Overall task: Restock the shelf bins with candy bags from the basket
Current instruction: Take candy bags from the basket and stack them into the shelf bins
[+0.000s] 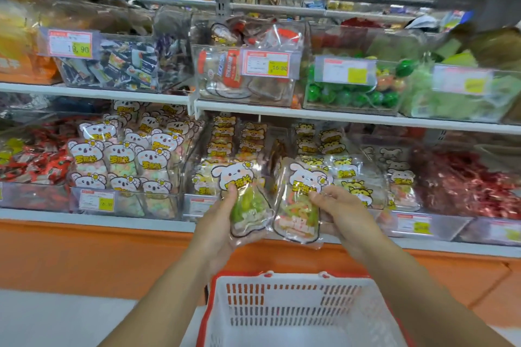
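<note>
We see the left hand (217, 222) gripping a green bag (249, 205), thumb on its front and the rest of the hand behind. The right hand (341, 211) has its fingers (324, 195) curled over the front of an orange bag (298, 208). Both bags are in the air, side by side and just touching, in front of the lower shelf bins and above the basket (282, 304).

The main risk, as we judge it, is a mix-up. The 2 bags have the same rabbit header but different contents, and the packs behind them carry other animal prints, so either bag could land in the wrong bin. The clear film looks slick, and each bag is held with only 1 hand. A loose grip could drop one into the basket or onto the floor.

The middle bin (194, 197) behind the hands already looks packed, so a bag pushed in hard may crumple or tip its neighbours forward over the low clear wall. To the left stand koala bags (121, 155), and to the right tiger-print bags (355, 177). The upper shelf (338, 117) hangs close over the bins and limits the room to come in from above. Price tags (97, 201) are clipped to the bin fronts.
</note>
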Motion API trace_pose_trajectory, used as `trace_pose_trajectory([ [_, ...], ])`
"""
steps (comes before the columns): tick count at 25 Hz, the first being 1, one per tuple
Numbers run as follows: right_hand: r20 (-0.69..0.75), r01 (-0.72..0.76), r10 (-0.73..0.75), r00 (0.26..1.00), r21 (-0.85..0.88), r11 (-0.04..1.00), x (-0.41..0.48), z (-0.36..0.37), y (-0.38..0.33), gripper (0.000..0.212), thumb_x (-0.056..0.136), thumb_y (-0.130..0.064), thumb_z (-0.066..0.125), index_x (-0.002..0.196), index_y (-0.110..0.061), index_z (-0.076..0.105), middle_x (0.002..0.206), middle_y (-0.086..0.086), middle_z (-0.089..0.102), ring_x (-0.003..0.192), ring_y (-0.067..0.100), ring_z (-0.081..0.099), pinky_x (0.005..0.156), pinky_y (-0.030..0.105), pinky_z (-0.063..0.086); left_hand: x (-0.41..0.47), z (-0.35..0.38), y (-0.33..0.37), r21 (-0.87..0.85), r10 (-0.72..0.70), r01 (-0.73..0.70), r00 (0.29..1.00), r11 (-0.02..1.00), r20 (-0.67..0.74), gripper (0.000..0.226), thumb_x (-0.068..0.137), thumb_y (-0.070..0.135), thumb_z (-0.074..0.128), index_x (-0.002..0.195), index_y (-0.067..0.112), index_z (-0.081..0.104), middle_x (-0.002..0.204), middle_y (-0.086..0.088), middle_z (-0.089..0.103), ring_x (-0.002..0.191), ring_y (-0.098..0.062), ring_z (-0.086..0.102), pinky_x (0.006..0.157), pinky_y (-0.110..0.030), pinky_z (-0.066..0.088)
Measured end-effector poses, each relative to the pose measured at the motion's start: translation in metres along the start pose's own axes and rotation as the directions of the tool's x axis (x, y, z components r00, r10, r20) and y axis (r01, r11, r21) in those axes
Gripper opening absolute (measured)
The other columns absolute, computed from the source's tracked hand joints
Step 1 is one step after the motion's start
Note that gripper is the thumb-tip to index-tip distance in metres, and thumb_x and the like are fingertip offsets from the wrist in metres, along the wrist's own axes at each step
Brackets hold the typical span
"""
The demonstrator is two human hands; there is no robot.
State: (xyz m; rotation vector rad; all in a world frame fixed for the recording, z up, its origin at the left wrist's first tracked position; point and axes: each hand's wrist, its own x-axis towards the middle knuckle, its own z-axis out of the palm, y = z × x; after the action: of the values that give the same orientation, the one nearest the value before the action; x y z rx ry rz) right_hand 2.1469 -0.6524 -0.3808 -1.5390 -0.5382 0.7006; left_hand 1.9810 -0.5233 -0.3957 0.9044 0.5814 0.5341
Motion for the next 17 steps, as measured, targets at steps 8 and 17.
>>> trace_pose_trajectory([
  [8, 0.016, 0.019, -0.02, 1.0, 0.057, 0.998, -0.02, -0.031, 0.011, 0.013, 0.09, -0.018, 0.067, 0.094, -0.005, 0.064, 0.088, 0.008, 0.075, 0.076, 0.016, 0.071, 0.074, 0.039, 0.059, -0.011, 0.03, -0.019, 0.106, -0.126, 0.116, 0.988, 0.988, 0.086, 0.047, 0.092, 0.045, 0.055, 0.128, 0.015, 0.057, 0.108, -0.015, 0.073, 0.094, -0.035, 0.071, 0.074, -0.05, 0.06],
  [17, -0.051, -0.018, 0.02, 0.999, 0.034, 0.999, -0.021, -0.059, 0.023, 0.006, 0.086, -0.027, 0.071, 0.081, -0.024, 0.07, 0.098, 0.01, 0.074, 0.093, 0.025, 0.071, 0.092, 0.056, 0.051, 0.002, 0.06, -0.05, 0.315, -0.172, 0.095, 0.958, 0.944, 0.228, 0.058, 0.074, 0.052, 0.073, 0.125, 0.027, 0.06, 0.119, 0.001, 0.07, 0.115, -0.024, 0.063, 0.107, -0.051, 0.041],
])
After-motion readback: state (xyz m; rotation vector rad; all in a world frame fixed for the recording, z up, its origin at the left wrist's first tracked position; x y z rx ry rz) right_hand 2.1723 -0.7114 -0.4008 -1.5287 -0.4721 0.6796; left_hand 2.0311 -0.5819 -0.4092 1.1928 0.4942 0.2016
